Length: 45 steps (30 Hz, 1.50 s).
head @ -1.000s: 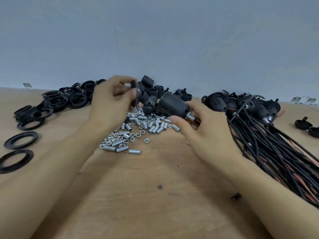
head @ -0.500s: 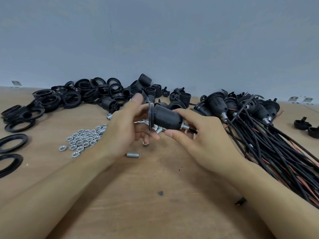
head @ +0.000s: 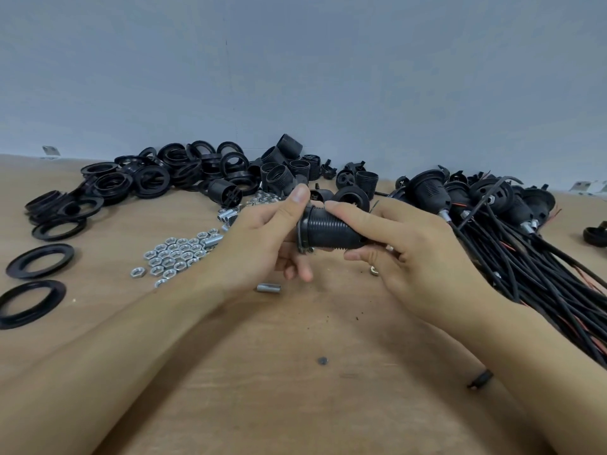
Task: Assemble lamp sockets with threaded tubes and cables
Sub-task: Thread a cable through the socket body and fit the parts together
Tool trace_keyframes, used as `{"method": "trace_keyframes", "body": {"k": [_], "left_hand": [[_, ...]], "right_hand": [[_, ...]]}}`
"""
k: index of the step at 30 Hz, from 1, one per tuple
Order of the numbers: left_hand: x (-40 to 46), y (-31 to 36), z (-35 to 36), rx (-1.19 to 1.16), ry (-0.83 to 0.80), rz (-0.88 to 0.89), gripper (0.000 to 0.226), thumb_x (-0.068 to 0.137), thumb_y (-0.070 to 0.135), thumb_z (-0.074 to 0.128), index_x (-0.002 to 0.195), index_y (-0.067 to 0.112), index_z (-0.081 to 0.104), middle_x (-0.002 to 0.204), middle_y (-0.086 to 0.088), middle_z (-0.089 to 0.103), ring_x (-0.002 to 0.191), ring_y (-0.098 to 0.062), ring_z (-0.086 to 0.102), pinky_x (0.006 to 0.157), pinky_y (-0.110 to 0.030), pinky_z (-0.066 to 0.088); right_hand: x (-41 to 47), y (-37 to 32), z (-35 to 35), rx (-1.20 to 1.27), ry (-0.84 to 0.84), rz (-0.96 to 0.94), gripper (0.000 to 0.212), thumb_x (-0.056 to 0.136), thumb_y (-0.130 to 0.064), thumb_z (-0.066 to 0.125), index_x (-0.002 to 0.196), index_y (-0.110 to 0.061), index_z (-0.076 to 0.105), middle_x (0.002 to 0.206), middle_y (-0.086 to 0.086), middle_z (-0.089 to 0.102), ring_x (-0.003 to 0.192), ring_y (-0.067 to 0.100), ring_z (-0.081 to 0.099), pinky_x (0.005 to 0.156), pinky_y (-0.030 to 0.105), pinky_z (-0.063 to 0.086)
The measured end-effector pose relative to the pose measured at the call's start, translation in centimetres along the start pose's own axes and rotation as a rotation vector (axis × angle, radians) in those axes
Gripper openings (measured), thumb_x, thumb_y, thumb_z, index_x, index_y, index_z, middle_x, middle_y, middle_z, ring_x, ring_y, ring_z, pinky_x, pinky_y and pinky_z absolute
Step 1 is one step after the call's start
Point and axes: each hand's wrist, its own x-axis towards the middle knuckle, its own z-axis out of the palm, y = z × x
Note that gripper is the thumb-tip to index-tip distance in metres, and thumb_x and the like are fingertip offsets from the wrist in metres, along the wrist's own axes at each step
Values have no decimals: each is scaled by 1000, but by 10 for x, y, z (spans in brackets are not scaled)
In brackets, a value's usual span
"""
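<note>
Both hands are holding one black threaded socket (head: 330,232) above the middle of the wooden table (head: 295,372), with its axis lying roughly level, left to right. The right hand (head: 417,257) is gripping the ribbed body, index finger lying along the top and the other fingers curling under it. The left hand (head: 262,244) is pinching the ring (head: 301,236) sitting at the socket's left end, thumb pointing up over the rim and fingers curling below. Whether the ring is fully seated on the thread is hard to tell. Below the hands a single short metal tube (head: 268,288) is lying on the table, well clear of the socket. To the left of it, a flat cluster of silver nuts (head: 174,256) is spreading out, with more tubes (head: 230,215) lying just behind, near the left wrist. Along the back, by the grey wall (head: 295,77), a pile of black rings (head: 157,178) is stretching leftward, and loose socket shells (head: 282,165) are standing and lying beside it. Two large flat rings (head: 31,287) are lying apart near the left edge. On the right, a bundle of finished sockets with black cables (head: 525,257) is fanning toward the lower right corner, with thin red wires showing among them. A small dark piece (head: 480,378) is lying by the right forearm.
</note>
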Motion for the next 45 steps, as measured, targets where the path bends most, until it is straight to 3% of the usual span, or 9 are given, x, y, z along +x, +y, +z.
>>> {"method": "trace_keyframes", "body": {"k": [5, 8, 16, 22, 28, 32, 37, 42, 45], "left_hand": [[-1, 2, -6, 5, -59, -43, 50, 92, 61, 44, 80, 26, 78, 64, -2, 71, 47, -15, 59, 45, -19, 42], [-1, 0, -9, -41, -74, -27, 43, 91, 51, 49, 103, 20, 75, 75, -2, 73, 53, -17, 62, 49, -21, 47], [-4, 6, -21, -66, -232, 31, 54, 85, 10, 68, 137, 15, 55, 137, -9, 61, 122, -27, 61, 91, -36, 54], [-3, 14, -25, -272, -246, 12, 64, 80, 28, 68, 139, 10, 52, 143, -9, 57, 132, -33, 53, 108, -50, 43], [-3, 16, -21, -350, -155, 52, 53, 81, 24, 55, 130, 5, 57, 133, -15, 63, 130, -30, 55, 108, -42, 45], [-3, 18, -25, -416, -108, 72, 45, 86, 30, 49, 119, 8, 68, 117, -19, 71, 120, -30, 63, 112, -45, 42], [-1, 20, -31, -638, -23, 102, 42, 85, 30, 50, 105, 5, 75, 81, -7, 76, 79, -21, 74, 103, -40, 50], [1, 18, -20, -224, 165, 52, 52, 92, 42, 48, 128, 6, 59, 119, -13, 71, 117, -23, 66, 102, -39, 46], [-2, 21, -18, -299, 154, 96, 58, 91, 48, 44, 120, 2, 65, 84, -11, 76, 109, -29, 69, 101, -43, 47]], "right_hand": [[0, -1, -1, 143, -28, 26, 46, 89, -24, 62, 134, -30, 57, 89, -2, 59, 78, 15, 55, 68, 23, 44], [-2, -4, -4, 291, -97, 94, 40, 92, -29, 63, 129, -40, 54, 108, -19, 66, 86, 15, 64, 74, 28, 50], [-2, -7, -4, 340, -142, 262, 31, 91, -45, 48, 116, -31, 60, 78, -7, 67, 67, 21, 61, 62, 45, 51], [-1, -7, -2, 416, -108, 287, 26, 93, -43, 47, 113, -32, 60, 80, -11, 69, 65, 16, 59, 62, 45, 52], [-1, -11, 0, 363, -86, 257, 24, 92, -44, 50, 111, -34, 61, 80, -14, 69, 71, 15, 63, 62, 38, 50], [-2, -11, 1, 323, -111, 264, 28, 95, -48, 52, 116, -32, 61, 75, 2, 69, 67, 28, 64, 66, 44, 47], [-1, -11, 1, 319, -87, 269, 25, 95, -48, 50, 113, -33, 61, 75, 4, 69, 68, 27, 63, 64, 43, 47], [-1, -10, 1, 315, -57, 276, 32, 91, -46, 48, 116, -31, 61, 77, 1, 69, 66, 24, 62, 64, 44, 50], [-1, -8, 1, 340, -28, 302, 31, 91, -44, 49, 115, -29, 62, 79, -1, 70, 67, 24, 61, 66, 48, 52]]}}
